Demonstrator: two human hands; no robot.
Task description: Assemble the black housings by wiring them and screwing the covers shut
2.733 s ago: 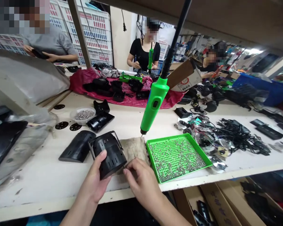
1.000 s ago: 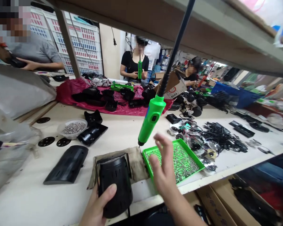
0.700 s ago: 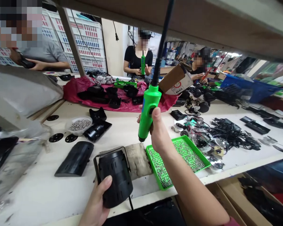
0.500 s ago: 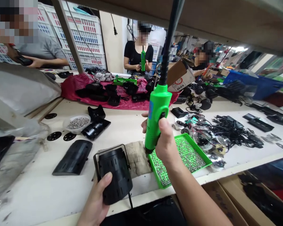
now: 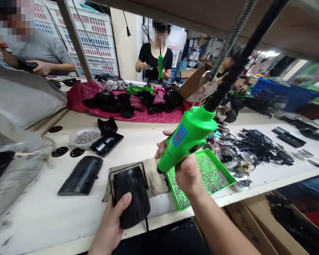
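My left hand (image 5: 115,216) is closed round the lower left side of a black slotted plastic housing (image 5: 133,198) with a wire bracket at its top and a cord below. It rests by the bench's front edge, partly over a worn cloth pad (image 5: 155,171). My right hand (image 5: 187,170) grips a green electric screwdriver (image 5: 187,138), tilted with its top toward the right; the tip is not visible. Behind that hand lies a green tray (image 5: 215,173) full of small screws. Left of the housing is a black curved cover (image 5: 81,175).
A white bowl (image 5: 73,136) of small metal parts stands among black discs (image 5: 59,152) and covers. Cords and wired parts (image 5: 266,145) lie at the right. Pink plastic (image 5: 79,97) with black parts lies behind. Co-workers sit across the bench. A shelf (image 5: 281,32) hangs overhead.
The screwdriver has swung from nearly upright to tilted, its top moving right and nearer. My left hand still holds the housing, which has shifted only slightly.
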